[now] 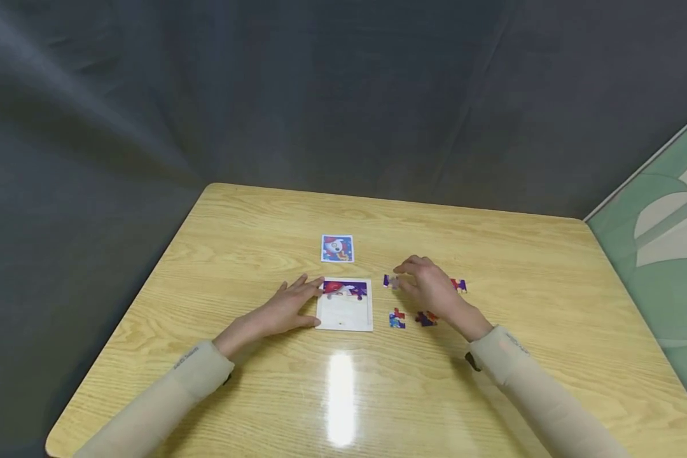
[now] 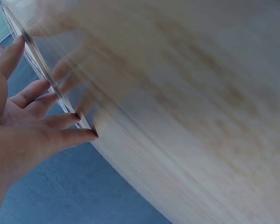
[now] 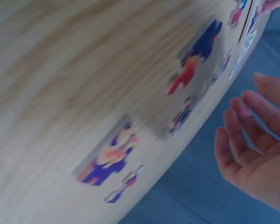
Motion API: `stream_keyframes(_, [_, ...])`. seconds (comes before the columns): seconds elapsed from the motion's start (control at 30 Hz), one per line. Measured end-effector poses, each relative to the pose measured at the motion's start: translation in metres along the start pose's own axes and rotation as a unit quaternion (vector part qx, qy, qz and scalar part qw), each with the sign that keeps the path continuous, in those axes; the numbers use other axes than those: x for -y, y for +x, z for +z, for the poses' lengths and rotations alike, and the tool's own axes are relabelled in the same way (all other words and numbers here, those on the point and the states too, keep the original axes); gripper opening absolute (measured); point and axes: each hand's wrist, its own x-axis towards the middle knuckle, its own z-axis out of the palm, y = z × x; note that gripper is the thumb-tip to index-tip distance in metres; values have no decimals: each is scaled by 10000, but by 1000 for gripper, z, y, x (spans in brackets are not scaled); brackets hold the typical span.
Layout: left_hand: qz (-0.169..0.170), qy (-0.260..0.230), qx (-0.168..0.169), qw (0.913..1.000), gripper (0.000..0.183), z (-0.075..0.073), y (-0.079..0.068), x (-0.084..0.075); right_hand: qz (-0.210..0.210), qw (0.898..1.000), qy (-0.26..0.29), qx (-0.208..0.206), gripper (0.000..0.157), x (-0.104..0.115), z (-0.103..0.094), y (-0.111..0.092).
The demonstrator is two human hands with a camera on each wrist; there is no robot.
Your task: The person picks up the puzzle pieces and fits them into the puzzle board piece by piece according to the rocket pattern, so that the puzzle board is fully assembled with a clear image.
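My left hand (image 1: pixel 283 310) rests at the left side of a white puzzle tray (image 1: pixel 345 316), its straight fingers and thumb touching the edge. A strip of assembled red, white and purple puzzle pieces (image 1: pixel 343 289) fills the tray's top part. In the left wrist view, the left fingertips (image 2: pixel 94 135) lie along the tray's rim. My right hand (image 1: pixel 432 289) hovers over loose puzzle pieces, its fingertips close to a purple puzzle piece (image 1: pixel 387 280). The right wrist view shows relaxed, slightly bent fingers (image 3: pixel 233 140) with nothing between them.
A square picture card (image 1: pixel 337 249) with a white dog lies behind the tray. Loose pieces lie to the tray's right: a blue-red piece (image 1: pixel 397 318), a dark piece (image 1: pixel 426 319) and a red-purple piece (image 1: pixel 460 285) partly behind the right hand. Dark cloth (image 1: pixel 343 102) hangs behind the wooden table (image 1: pixel 252 394).
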Motion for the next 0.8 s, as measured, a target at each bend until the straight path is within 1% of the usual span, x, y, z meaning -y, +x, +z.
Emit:
stream_keyframes(0.1, [-21,31,31,10000,51,0,0,1,228,9996,137,75,24,-5,0,-4])
stream_keyframes(0.2, [-43,30,38,10000,52,-1,1,1,381,9989,208,187,29,-8,3,-6])
stream_keyframes(0.33, [-41,36,34,10000,52,-1,1,0,492,9984,-32,282,35,-8,12,-7])
stream_keyframes(0.43, [-30,39,34,10000,52,-1,0,-1,468,9981,-363,196,34,-6,17,-6])
stream_keyframes(0.53, [-12,-2,27,10000,52,-1,1,-1,495,9976,-484,80,33,-6,19,-5])
stream_keyframes(0.63, [6,-22,13,10000,52,-1,1,-1,594,9972,-453,49,33,-7,20,-4])
stream_keyframes(0.8, [30,10,-12,10000,52,0,0,0,825,9964,-204,80,31,-8,21,-4])
